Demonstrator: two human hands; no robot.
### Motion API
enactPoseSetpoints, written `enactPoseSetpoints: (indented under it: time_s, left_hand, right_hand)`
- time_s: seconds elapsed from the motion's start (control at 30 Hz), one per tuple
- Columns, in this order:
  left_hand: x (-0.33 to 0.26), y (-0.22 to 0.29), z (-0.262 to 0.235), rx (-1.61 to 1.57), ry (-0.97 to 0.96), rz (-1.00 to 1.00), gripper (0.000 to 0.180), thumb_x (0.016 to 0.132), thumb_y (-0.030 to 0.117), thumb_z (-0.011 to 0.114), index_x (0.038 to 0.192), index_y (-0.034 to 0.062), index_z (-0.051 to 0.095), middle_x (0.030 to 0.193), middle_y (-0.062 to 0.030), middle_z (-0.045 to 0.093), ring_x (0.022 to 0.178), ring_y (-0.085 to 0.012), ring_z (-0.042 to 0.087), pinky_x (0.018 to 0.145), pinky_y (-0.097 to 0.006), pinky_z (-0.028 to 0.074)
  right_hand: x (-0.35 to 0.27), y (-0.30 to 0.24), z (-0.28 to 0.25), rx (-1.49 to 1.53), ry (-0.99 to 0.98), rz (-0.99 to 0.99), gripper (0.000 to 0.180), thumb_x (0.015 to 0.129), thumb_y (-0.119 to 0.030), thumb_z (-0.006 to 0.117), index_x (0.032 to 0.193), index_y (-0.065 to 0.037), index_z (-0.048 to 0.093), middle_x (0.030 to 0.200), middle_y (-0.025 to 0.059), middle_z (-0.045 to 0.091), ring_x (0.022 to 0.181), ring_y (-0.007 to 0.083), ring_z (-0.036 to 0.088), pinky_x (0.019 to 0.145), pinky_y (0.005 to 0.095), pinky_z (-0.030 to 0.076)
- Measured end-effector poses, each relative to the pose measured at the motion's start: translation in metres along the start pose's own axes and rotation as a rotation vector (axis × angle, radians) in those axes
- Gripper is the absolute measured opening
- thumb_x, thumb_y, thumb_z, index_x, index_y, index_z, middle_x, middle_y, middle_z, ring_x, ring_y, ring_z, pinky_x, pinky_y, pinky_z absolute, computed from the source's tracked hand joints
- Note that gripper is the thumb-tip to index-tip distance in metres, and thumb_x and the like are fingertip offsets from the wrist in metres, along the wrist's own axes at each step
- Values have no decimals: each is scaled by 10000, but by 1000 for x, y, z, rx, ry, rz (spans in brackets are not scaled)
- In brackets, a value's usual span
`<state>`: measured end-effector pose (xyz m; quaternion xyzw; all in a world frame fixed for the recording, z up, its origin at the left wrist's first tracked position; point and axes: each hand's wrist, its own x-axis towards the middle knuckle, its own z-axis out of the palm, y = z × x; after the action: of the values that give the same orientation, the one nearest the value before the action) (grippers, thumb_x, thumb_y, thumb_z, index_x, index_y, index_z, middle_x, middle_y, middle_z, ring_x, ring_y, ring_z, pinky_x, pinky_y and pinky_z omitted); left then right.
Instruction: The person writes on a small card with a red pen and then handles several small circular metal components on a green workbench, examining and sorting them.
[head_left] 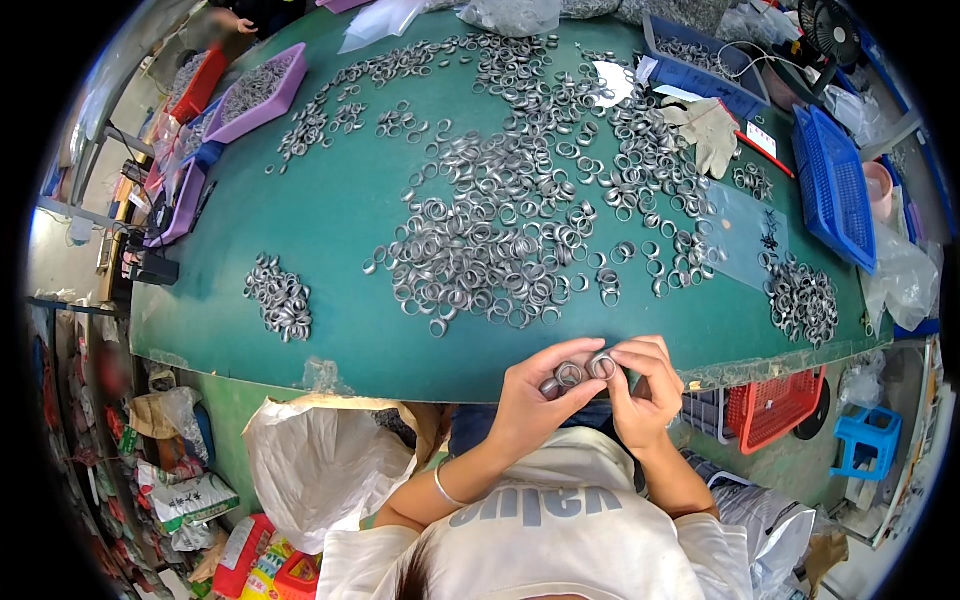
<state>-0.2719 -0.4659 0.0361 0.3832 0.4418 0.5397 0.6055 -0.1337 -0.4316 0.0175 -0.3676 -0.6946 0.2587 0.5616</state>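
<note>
At the table's near edge, my left hand [527, 402] is closed around a few grey metal rings [568, 374]. Close beside it, the fingers of my right hand [650, 390] pinch another metal ring [602, 366], its round opening facing up. The two hands nearly meet there, and the left fingers partly cover the rings they hold. Beyond the hands, a broad heap of loose metal rings [480, 255] spreads over the green table [350, 335]. A smaller ring pile [280, 300] lies to the left, and another ring pile [802, 302] lies near the right edge.
Purple trays [262, 95] of small metal parts stand at the far left. A blue bin [705, 75], a work glove [708, 135], a red pen [765, 155] and blue baskets [835, 190] occupy the right. Below the edge are a white sack [315, 460] and a red basket [780, 405].
</note>
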Motion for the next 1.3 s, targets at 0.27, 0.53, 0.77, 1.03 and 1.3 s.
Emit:
enactPoseSetpoints:
  time_s: [0.27,0.53,0.77,1.03,1.3]
  left_hand:
    - [0,7,2,101,-6,70,311,772,-53,651,1077,-7,614,920,-18,600,790,-36,525,645,-168,440]
    - [-1,11,1,81,-55,62,301,779,-73,622,1076,-28,609,848,-5,566,754,-34,497,619,-160,395]
    - [0,14,-7,15,-145,-3,331,798,-52,578,1127,-28,590,860,-6,565,720,-26,473,576,-149,367]
    - [-3,21,-6,-189,-168,-151,338,812,-24,565,1149,-44,568,925,-8,557,647,-18,428,522,-152,329]
    - [-5,21,-10,-290,-192,-284,354,841,37,594,1185,-32,541,927,-35,595,630,-27,416,506,-165,318]
  right_hand:
    - [-6,1,4,108,60,54,178,691,102,651,838,32,580,800,145,616,717,245,565,638,316,452]
    - [-5,-4,4,105,71,22,191,686,103,654,843,31,573,787,146,610,700,243,553,624,315,444]
    - [-3,-9,2,86,67,-48,226,673,119,650,863,30,564,769,147,605,682,251,549,619,326,444]
    - [0,-15,-1,49,43,-91,238,667,130,636,868,28,561,764,142,603,677,260,553,631,341,451]
    - [-2,-16,-2,57,46,-81,240,667,124,641,870,24,563,772,141,602,686,259,553,639,344,452]
